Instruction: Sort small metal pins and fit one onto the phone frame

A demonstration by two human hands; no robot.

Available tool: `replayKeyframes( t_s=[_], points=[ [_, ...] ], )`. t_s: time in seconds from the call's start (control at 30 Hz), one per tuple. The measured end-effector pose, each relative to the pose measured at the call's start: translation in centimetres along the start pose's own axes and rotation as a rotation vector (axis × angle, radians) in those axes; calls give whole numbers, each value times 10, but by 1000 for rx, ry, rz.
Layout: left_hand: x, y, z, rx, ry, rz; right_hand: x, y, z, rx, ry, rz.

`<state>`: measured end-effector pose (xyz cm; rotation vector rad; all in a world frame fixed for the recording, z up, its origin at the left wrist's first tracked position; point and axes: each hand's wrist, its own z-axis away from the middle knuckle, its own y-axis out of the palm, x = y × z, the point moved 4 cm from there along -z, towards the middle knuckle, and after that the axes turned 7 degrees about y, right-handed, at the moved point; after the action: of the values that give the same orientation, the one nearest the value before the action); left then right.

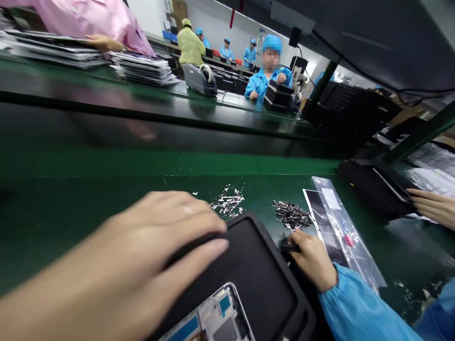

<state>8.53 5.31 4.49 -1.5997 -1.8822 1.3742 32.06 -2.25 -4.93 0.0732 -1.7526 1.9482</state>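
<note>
My left hand (149,251), slightly blurred, stretches over the left rim of a black tray (259,265). Its thumb and fingers are apart; whether it touches the rim I cannot tell. In the tray, close below that hand, lies a silver phone frame (220,317) with blue patches, cut off by the lower edge. Beyond the tray's right side, my right hand (313,258), in a blue sleeve, is closed on a small black tool (289,246), mostly hidden by the fingers. Its tip side is by a pile of small dark strips (292,214). Left of this is a pile of silvery pieces (228,201).
Right of the piles lie a dark sheet (322,213) and a clear plastic bag (350,232). A co-worker's hand (433,206) is beside a black case (377,187). A raised shelf (170,102) carries paper stacks (142,68) and a tape dispenser (201,79); people work behind.
</note>
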Motion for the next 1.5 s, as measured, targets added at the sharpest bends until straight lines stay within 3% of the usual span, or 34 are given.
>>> replayKeyframes(
  t_s=[0.07,0.17,0.3,0.47,0.77,1.07,1.37,1.5],
  points=[
    [-21,17,-26,148,15,162,0,-7,2,-38,-4,-151],
    [-32,51,-52,281,-190,367,-1,-19,7,-71,29,-436],
    [-36,86,-65,278,-388,743,0,-27,15,-54,128,-800],
    [-39,108,-68,252,-504,998,7,-28,20,-10,163,-1056],
    [-40,106,-67,135,-716,1252,10,-24,26,41,173,-1065],
    [-39,105,-65,87,-794,1277,9,-20,39,146,164,-988],
    [-39,102,-65,65,-803,1242,11,-25,44,52,220,-1109],
    [-40,99,-62,72,-830,1270,-3,-30,40,-55,121,-783]
  ],
)
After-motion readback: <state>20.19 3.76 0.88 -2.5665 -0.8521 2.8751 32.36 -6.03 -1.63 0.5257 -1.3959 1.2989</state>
